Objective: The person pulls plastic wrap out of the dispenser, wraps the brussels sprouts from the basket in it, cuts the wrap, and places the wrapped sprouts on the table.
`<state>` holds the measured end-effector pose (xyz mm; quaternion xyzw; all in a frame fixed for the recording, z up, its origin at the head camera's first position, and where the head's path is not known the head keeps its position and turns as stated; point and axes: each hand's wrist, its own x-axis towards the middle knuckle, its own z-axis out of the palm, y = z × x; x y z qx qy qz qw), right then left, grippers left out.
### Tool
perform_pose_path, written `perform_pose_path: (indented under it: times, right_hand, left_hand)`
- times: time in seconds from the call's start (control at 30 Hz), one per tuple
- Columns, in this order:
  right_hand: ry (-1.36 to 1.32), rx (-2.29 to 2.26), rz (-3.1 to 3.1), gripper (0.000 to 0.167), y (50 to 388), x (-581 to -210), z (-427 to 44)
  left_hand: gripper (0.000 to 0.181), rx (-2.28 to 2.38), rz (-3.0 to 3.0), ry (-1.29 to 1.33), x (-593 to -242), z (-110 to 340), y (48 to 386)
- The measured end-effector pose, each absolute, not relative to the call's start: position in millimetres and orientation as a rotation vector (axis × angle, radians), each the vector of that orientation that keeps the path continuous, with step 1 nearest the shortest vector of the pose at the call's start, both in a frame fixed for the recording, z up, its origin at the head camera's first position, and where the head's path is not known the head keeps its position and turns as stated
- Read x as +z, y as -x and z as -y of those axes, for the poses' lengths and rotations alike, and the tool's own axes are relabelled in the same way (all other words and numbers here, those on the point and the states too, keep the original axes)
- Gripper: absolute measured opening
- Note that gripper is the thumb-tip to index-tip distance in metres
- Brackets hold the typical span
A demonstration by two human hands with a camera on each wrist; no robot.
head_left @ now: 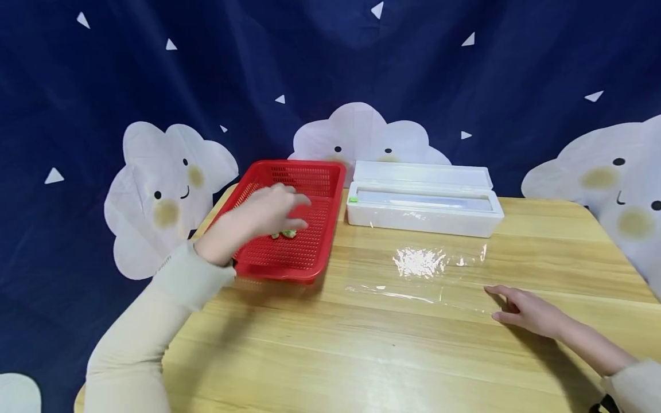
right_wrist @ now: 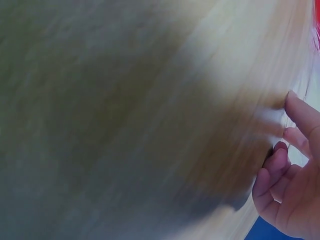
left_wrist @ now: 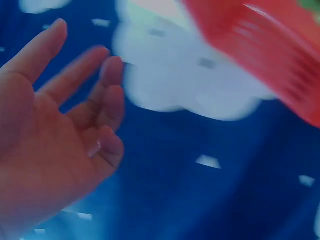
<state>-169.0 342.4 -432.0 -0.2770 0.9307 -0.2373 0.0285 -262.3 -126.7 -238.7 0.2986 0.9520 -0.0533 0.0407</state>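
My left hand (head_left: 271,209) is over the red plastic basket (head_left: 322,252), its fingers spread and loosely bent with nothing between them. In the left wrist view its palm (left_wrist: 45,145) shows bare, apart from the basket wall. Small green pieces (head_left: 288,233), perhaps vegetable, lie on the basket floor, partly hidden by that hand. On the wooden table a sheet of clear plastic film (head_left: 420,262) lies spread out and glossy. At its right end rests my right hand (head_left: 529,312), thumb and forefinger apart, fingertips by the film's edge; whether they touch the film I cannot tell.
Behind the film stands a white cling-film dispenser box (head_left: 420,221) with its lid raised and a green slider (head_left: 353,199) at its left end. A dark blue curtain (head_left: 320,57) with cloud prints hangs behind the wooden table (head_left: 330,355).
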Motion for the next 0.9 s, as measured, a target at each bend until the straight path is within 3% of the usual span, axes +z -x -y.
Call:
perform_pose_path:
  times: [0.2,0.53,0.7,0.9]
  right_hand:
    - [0.802,-0.732,-2.905,0.048,168,-431,-347]
    - [0.785,-0.788,-2.875,0.048,167,-437,-347]
    - [0.797,-0.805,-2.894,0.047,167,-442,-347]
    - [0.87,-0.836,-2.871,0.047,171,-442,-346]
  left_hand:
    - [0.039,-0.21,-2.804,-0.698,-251,159,318]
    - [0.048,-0.224,-2.712,-0.445,-286,170,375]
    - [0.044,-0.282,-2.703,-0.386,-314,174,388]
    - [0.025,-0.407,-2.679,-0.398,-334,180,386]
